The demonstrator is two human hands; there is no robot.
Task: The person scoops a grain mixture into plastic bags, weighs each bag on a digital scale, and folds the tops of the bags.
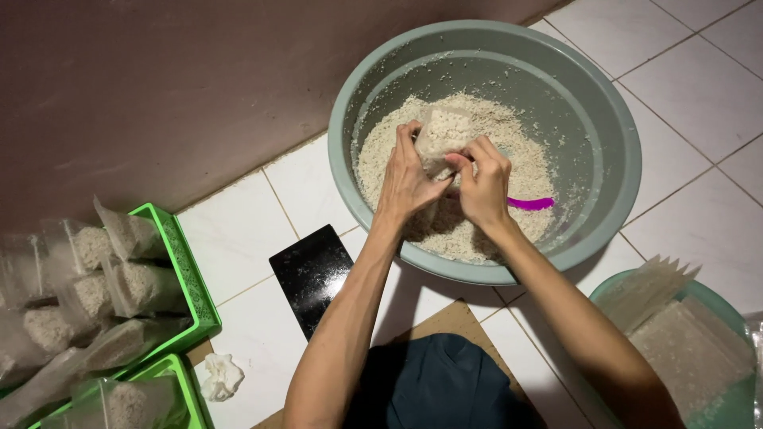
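Note:
A large grey-green basin (612, 119) sits on the white tiled floor, partly filled with pale crumbly grain (381, 163). Over the grain, my left hand (407, 181) and my right hand (483, 183) together hold a small clear plastic bag (442, 131) filled with the same grain. Both hands pinch at the bag's lower part, fingers closed around it. A bright pink scoop handle (531, 203) lies on the grain just right of my right hand; its bowl is hidden.
Green plastic baskets (195, 286) at left hold several filled clear bags. A black flat slab (311, 274) lies on the floor beside my left forearm. A crumpled white cloth (220, 376) lies near it. A round tub (707, 298) with empty bags stands at lower right. A brown wall runs behind.

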